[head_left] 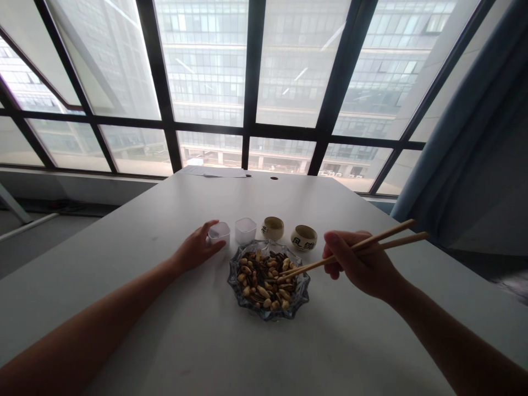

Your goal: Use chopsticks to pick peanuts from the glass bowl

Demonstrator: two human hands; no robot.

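The left hand (198, 246), center-left of the frame, curves thumb and fingers around a translucent white plastic square cup (220, 233). The right hand (365, 265), right of center, is closed around two light-brown wooden chopsticks (315, 265); their tips converge among tan, rough-shelled nuts and dark, striped seeds (264, 290) inside a clear scalloped glass bowl (270, 316), lower center, on the smooth white surface (198, 341).
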